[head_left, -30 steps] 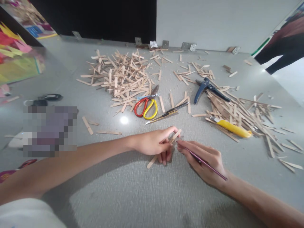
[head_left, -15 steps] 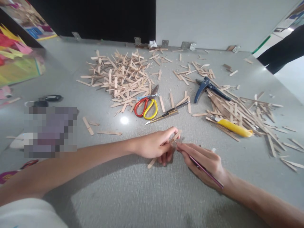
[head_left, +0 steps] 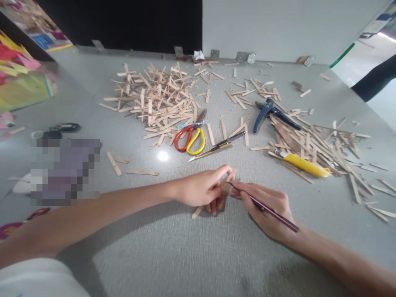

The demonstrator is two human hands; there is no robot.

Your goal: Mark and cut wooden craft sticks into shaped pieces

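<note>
While the person's left hand [head_left: 199, 186] pinches a flat, pale wooden stick [head_left: 231, 175] between thumb and fingers, with its other fingers curled below, the right hand [head_left: 267, 206] grips a slender, shiny purple tool [head_left: 276, 215] much like a pen. The tool's thin, dark tip points at the stick just beside the left fingertips; whether it touches the wood cannot be told. The stick is held low over the grey, textured table [head_left: 148, 255], near the middle of the view. A rounded wooden end [head_left: 197, 212] shows beneath the left hand, and whether it belongs to the same piece is hidden. Beyond the hands lie scissors with one red and one yellow handle loop [head_left: 194, 128] and, beside them, a slim black-and-gold implement with a pale pointed tip [head_left: 221, 146]. Farther back spreads a loose heap of pale wooden sticks [head_left: 161, 97]. To the right, a dark blue plier-like hand tool [head_left: 264, 113] and a yellow-handled cutter [head_left: 306, 165] rest on and against more scattered sticks [head_left: 309, 144].
</note>
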